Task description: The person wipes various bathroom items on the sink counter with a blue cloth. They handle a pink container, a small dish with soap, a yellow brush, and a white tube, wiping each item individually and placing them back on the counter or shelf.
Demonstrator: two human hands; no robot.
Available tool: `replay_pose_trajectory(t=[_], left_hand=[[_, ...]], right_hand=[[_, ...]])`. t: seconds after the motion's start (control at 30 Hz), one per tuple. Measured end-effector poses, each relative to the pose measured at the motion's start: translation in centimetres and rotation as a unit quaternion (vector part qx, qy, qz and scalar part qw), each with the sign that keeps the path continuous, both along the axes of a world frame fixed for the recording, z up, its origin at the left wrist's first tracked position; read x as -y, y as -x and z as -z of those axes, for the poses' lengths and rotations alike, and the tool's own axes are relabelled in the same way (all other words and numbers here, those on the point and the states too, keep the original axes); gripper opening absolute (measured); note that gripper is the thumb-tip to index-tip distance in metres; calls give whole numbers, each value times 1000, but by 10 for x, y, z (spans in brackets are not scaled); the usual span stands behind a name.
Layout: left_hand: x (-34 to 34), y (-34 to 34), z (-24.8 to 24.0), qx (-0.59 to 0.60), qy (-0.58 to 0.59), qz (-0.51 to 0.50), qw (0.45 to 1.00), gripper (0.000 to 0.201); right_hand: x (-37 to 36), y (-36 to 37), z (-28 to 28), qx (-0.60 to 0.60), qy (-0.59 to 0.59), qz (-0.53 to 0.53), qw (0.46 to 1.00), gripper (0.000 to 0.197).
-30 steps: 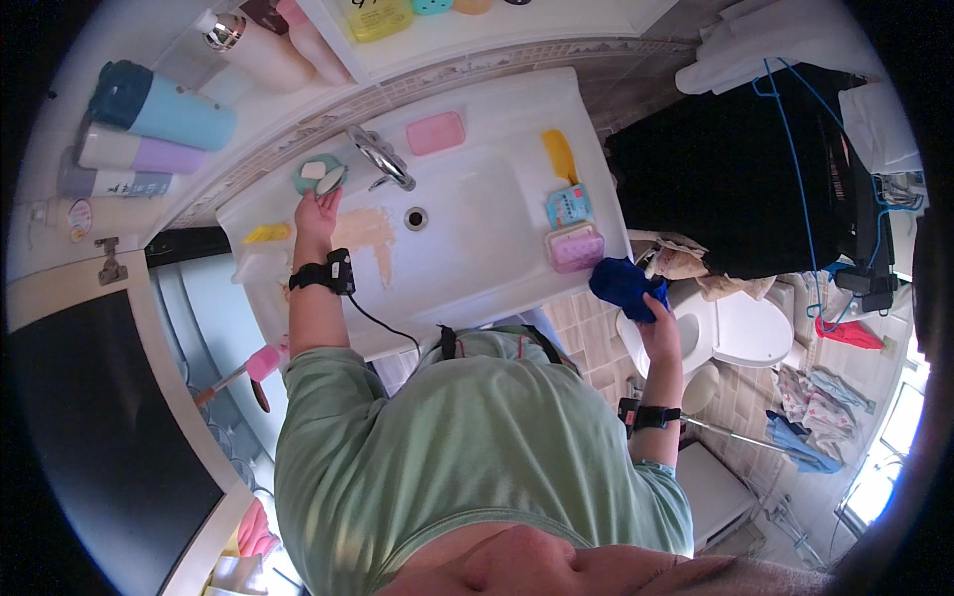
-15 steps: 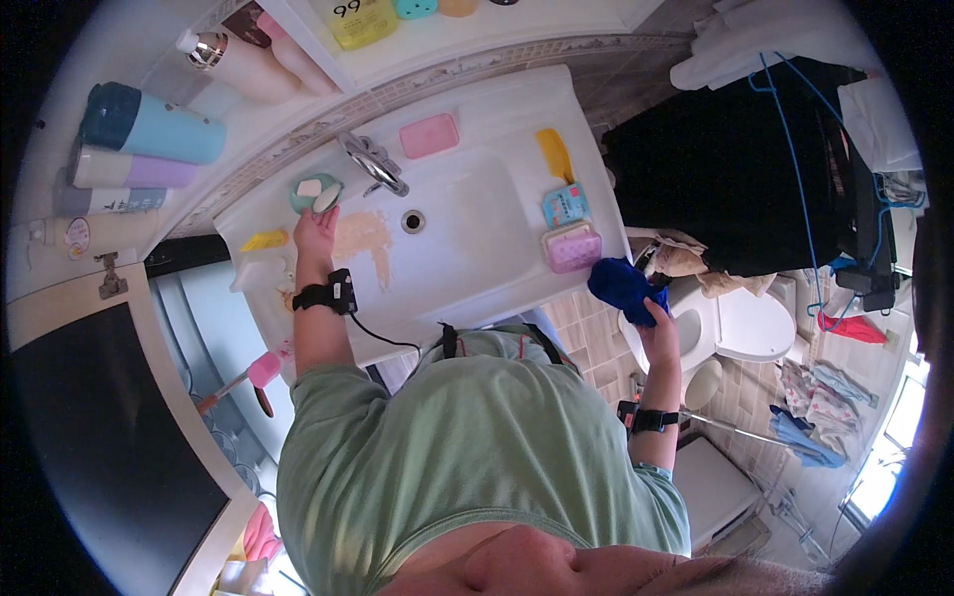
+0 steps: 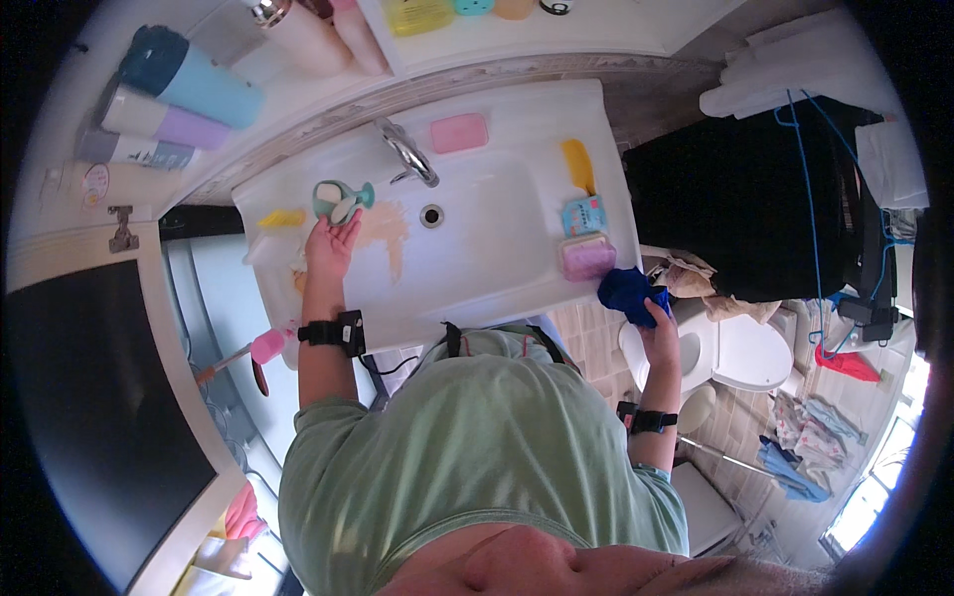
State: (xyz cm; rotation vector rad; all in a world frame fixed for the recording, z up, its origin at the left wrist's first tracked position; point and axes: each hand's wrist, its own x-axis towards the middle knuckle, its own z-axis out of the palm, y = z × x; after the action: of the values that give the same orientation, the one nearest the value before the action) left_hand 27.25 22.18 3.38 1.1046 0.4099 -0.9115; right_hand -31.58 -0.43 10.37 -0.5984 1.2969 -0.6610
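Though crumpled, blue cloth (image 3: 626, 292) in right grip (image 3: 660, 336)

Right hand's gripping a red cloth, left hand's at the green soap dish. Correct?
Not quite: the cloth in the right hand is blue, not red, as the head view shows. The left hand is at the green soap dish, as you said.

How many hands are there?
2: the left hand is at the green soap dish, and the right hand holds a bunched blue cloth.
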Motion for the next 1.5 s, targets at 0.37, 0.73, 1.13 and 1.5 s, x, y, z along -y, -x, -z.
replay_pose_trajectory(t=[0.37,0.73,1.13,1.5], left_hand=[[-60,16,-61,-108,182,74,975,56],[-61,25,-82,-67,251,142,955,63],[-30,54,-93,164,132,150,966,63],[-32,41,-53,123,138,39,982,65]], right_hand=[[12,-22,1,6,9,-52,999,38],[18,-14,7,19,17,-50,998,40],[-7,0,-4,6,19,-15,1000,42],[-11,3,-6,0,24,-3,1000,38]])
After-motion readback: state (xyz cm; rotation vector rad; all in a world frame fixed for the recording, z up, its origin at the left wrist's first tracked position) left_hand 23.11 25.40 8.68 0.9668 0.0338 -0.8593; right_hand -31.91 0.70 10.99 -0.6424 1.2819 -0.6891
